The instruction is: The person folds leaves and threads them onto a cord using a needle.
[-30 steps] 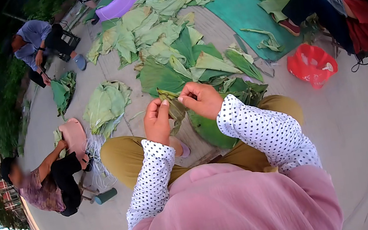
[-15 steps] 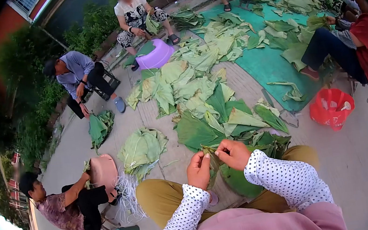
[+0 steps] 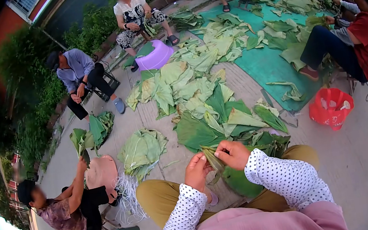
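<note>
Between my hands, above my lap, is a folded lotus leaf (image 3: 212, 159), its gathered end pointing up. My left hand (image 3: 196, 173) pinches its left edge with thumb and fingers. On the other side, my right hand (image 3: 234, 155) grips the leaf with thumb and bent fingers. More of the leaf below is partly hidden by my hands. A dark green leaf (image 3: 241, 183) lies under my right hand, between my knees. Just beyond my hands is a heap of lotus leaves (image 3: 200, 131), some broad and dark, others pale and folded.
A tied leaf bundle (image 3: 142, 149) lies at left beside white plastic strings (image 3: 129, 195) and a pink tub (image 3: 101, 171). A red bag (image 3: 332, 108) stands at right near a teal mat (image 3: 260, 69). A purple tub (image 3: 155, 55) is farther back. Several people sit around.
My left hand has shifted slightly left and the held leaf has spread wider between my hands. At left, one co-worker has raised a leaf above the pink tub; another has drawn their hands back.
</note>
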The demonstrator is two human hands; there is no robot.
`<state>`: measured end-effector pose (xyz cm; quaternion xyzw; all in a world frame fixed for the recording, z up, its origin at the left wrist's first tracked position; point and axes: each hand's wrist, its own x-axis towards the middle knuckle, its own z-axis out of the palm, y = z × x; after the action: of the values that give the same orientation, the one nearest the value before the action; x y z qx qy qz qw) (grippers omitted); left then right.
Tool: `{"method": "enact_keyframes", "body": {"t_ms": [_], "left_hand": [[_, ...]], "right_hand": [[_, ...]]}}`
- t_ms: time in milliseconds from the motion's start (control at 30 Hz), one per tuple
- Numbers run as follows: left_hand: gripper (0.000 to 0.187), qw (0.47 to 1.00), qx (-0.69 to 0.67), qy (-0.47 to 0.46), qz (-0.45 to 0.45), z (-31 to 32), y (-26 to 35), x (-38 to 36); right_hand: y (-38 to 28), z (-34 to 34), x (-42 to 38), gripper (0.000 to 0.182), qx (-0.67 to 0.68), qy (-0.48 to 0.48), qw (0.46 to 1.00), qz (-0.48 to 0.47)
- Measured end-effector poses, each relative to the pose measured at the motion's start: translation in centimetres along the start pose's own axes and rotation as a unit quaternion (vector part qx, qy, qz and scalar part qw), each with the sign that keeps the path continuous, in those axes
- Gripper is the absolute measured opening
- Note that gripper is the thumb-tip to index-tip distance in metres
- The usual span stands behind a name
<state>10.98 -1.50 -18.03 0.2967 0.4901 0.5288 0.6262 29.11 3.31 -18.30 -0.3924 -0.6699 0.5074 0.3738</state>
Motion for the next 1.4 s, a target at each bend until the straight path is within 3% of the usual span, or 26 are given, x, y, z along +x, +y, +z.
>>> {"method": "enact_keyframes", "body": {"t_ms": [67, 233, 467, 533, 667, 733, 867, 933, 967, 1033, 1067, 1167, 1267, 1333, 1400], "left_hand": [[0.018, 0.997, -0.067, -0.017, -0.027, -0.2, -0.1, 0.1], [0.016, 1.000, 0.011, -0.012, -0.026, -0.1, -0.3, 0.0], [0.013, 0.997, 0.076, -0.005, -0.006, -0.7, -0.8, 0.1], [0.012, 0.989, 0.140, 0.027, 0.023, -1.1, -1.4, 0.3], [0.011, 0.968, 0.232, 0.032, 0.090, -1.1, -1.8, 0.1], [0.012, 0.879, 0.425, 0.006, 0.218, 0.4, -0.2, -0.9], [0.013, 0.867, 0.434, 0.011, 0.244, 0.5, -0.4, -0.8], [0.013, 0.877, 0.436, 0.013, 0.201, 0.3, -0.2, -0.8], [0.013, 0.878, 0.435, 0.013, 0.201, 0.2, -0.2, -0.8], [0.012, 0.868, 0.446, 0.010, 0.217, 0.0, -0.1, -0.8], [0.012, 0.868, 0.446, 0.010, 0.217, 0.0, -0.1, -0.8], [0.011, 0.889, 0.409, 0.008, 0.204, 0.0, -0.1, -1.0], [0.010, 0.936, 0.316, 0.025, 0.154, 0.0, 0.5, -1.0], [0.009, 0.977, 0.159, 0.021, 0.139, 0.2, 1.6, -1.2], [0.008, 0.978, 0.139, 0.025, 0.153, 0.1, 2.8, -1.5]], "right_hand": [[0.0, 0.0, 0.0, 0.018, 0.019, -0.013, 0.999, 0.037], [0.2, 0.1, -0.1, 0.016, -0.043, -0.017, 0.998, -0.032], [0.8, 0.3, 0.2, 0.017, -0.003, -0.045, 0.999, 0.002], [1.0, 0.0, 0.5, 0.022, -0.115, 0.010, 0.978, -0.171], [0.3, -0.1, 0.4, 0.025, -0.141, -0.013, 0.977, -0.161], [-0.9, -0.2, 0.1, 0.035, -0.123, -0.067, 0.990, -0.036], [1.0, 0.3, 0.6, 0.037, -0.116, -0.081, 0.990, -0.024], [1.5, 0.4, 0.5, 0.030, -0.005, -0.120, 0.987, 0.103], [1.6, 0.5, 0.4, 0.030, -0.006, -0.120, 0.987, 0.104], [1.4, 0.7, 0.2, 0.022, 0.191, -0.044, 0.964, 0.181], [2.6, 0.7, 0.5, 0.022, 0.176, -0.049, 0.968, 0.171], [4.1, 0.4, 0.5, 0.021, 0.123, -0.052, 0.972, 0.193], [5.4, 0.0, 0.7, 0.018, 0.082, -0.064, 0.964, 0.244], [6.6, -0.3, 0.7, 0.018, 0.072, -0.050, 0.959, 0.269], [9.0, -0.4, 0.6, 0.017, 0.056, -0.023, 0.950, 0.307]]}}
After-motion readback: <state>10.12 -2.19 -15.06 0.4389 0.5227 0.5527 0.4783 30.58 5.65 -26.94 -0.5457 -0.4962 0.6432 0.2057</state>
